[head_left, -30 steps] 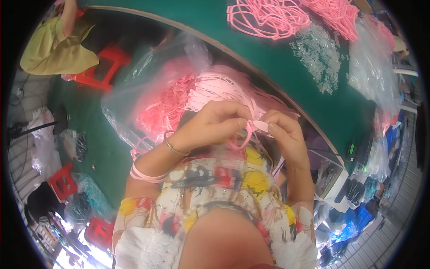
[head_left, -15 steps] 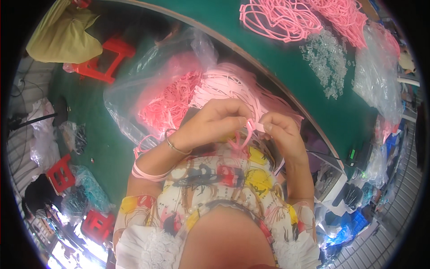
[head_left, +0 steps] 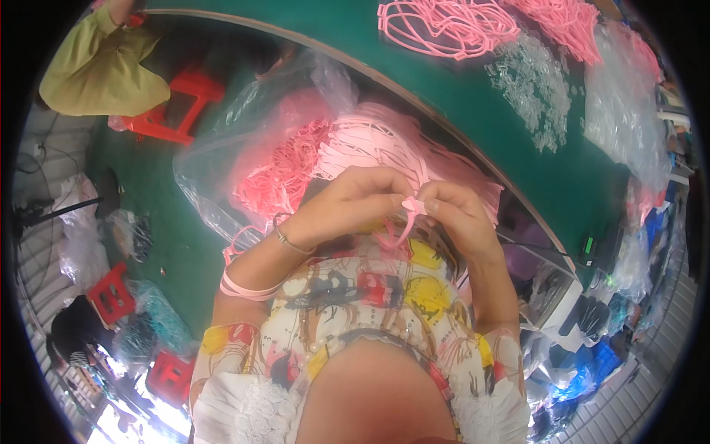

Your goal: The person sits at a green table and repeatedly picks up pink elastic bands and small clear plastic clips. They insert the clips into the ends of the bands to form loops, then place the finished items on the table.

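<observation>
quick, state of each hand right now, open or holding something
Left hand: closed, its grip pinching a pink strap.
Right hand: closed, thumb and fingers pinching pink strap close beside the left hand's fingertips.

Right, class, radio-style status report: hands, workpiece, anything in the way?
Left hand and right hand pinching one pink strap. Strap looping down below them. Heaped pale pink straps just beyond, possibly crowding the hands.
</observation>
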`<state>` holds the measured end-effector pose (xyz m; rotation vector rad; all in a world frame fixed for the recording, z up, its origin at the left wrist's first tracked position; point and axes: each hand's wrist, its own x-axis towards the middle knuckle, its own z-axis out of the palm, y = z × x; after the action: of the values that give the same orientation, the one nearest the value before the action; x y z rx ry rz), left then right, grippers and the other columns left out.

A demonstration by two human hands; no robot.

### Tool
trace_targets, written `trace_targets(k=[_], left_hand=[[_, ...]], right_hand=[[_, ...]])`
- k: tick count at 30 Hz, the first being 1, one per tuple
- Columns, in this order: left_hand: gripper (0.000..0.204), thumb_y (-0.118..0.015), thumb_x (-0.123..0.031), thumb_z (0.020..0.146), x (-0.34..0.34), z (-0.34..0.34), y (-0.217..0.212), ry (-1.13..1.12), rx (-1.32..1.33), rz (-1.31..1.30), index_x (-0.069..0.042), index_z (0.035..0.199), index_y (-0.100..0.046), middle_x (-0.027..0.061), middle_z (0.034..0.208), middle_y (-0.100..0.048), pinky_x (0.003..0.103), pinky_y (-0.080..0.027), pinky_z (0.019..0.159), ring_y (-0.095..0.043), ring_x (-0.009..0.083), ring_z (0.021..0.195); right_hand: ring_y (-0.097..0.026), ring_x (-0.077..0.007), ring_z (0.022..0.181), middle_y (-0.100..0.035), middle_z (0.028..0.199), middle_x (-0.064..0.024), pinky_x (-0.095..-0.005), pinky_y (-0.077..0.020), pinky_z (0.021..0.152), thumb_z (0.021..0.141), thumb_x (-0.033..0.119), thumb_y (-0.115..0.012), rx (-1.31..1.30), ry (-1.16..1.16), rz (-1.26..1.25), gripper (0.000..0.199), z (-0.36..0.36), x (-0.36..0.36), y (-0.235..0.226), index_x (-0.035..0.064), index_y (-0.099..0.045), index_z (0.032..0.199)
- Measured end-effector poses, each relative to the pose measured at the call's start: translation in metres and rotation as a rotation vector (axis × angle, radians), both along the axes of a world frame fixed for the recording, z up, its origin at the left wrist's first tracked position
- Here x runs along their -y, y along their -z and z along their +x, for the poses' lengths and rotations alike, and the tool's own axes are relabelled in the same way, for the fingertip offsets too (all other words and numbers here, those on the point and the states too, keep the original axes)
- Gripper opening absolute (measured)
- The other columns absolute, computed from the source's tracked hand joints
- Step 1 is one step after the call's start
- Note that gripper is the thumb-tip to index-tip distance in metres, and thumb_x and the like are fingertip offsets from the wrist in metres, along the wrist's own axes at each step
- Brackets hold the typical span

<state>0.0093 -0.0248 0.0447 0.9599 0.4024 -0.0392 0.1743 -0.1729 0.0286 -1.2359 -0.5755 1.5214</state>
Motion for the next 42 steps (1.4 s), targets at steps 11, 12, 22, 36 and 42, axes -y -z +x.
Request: trace_targets(k=[11, 12, 22, 36, 42], left_hand=[[0.013, -0.054, -0.007, 0.091, 0.0, 0.016, 0.004, 0.0, 0.025, 0.662, 0.001, 0.097, -0.061, 0.0039, 0.084, -0.06, 0.023, -0.046, 0.069, -0.055, 0.0066, 0.08], [0.013, -0.054, -0.007, 0.09, 0.001, 0.018, 0.005, 0.016, 0.058, 0.806, 0.002, 0.097, -0.061, 0.0043, 0.084, -0.06, 0.023, -0.046, 0.068, -0.054, 0.0063, 0.079], [0.014, -0.057, -0.008, 0.088, -0.01, 0.012, 0.0, 0.035, -0.077, 0.242, 0.0, 0.098, -0.063, 0.0005, 0.087, -0.062, 0.023, -0.047, 0.067, -0.056, 0.0077, 0.078], [0.013, -0.064, -0.012, 0.085, -0.026, -0.009, -0.001, 0.016, -0.283, 0.212, 0.001, 0.086, -0.066, 0.0037, 0.079, -0.065, 0.024, -0.048, 0.067, -0.059, 0.0086, 0.073], [0.012, -0.059, -0.009, 0.083, -0.025, -0.009, -0.004, 0.056, -0.25, 0.214, 0.0, 0.075, -0.063, 0.0038, 0.067, -0.062, 0.021, -0.043, 0.054, -0.057, 0.0083, 0.059]], right_hand=[[-0.058, -0.0289, 0.083, -0.058, 0.086, -0.0124, -0.0379, -0.0442, 0.07, 0.076, 0.008, -0.065, 1.438, 0.153, 0.565, 0.014, -0.007, -0.015, -0.013, 0.0035, -0.059, 0.087], [-0.058, -0.0298, 0.083, -0.058, 0.087, -0.0122, -0.0387, -0.0441, 0.071, 0.075, 0.007, -0.065, 1.504, 0.18, 0.599, 0.013, -0.007, -0.014, -0.013, 0.0034, -0.059, 0.086], [-0.056, -0.0183, 0.089, -0.061, 0.096, -0.0082, -0.0339, -0.0445, 0.076, 0.083, 0.008, -0.058, 0.497, 0.208, 0.446, 0.008, 0.015, -0.021, 0.015, 0.0011, -0.059, 0.087], [-0.052, -0.0072, 0.077, -0.057, 0.082, -0.0001, -0.0247, -0.0426, 0.069, 0.087, 0.009, -0.055, 0.416, -0.193, 0.42, 0.009, 0.029, -0.032, 0.022, 0.0005, -0.059, 0.087], [-0.052, -0.0096, 0.081, -0.058, 0.09, -0.0031, -0.0256, -0.0436, 0.073, 0.085, 0.004, -0.053, 0.248, -0.234, 0.376, 0.012, 0.037, -0.032, 0.019, 0.0005, -0.057, 0.095]])
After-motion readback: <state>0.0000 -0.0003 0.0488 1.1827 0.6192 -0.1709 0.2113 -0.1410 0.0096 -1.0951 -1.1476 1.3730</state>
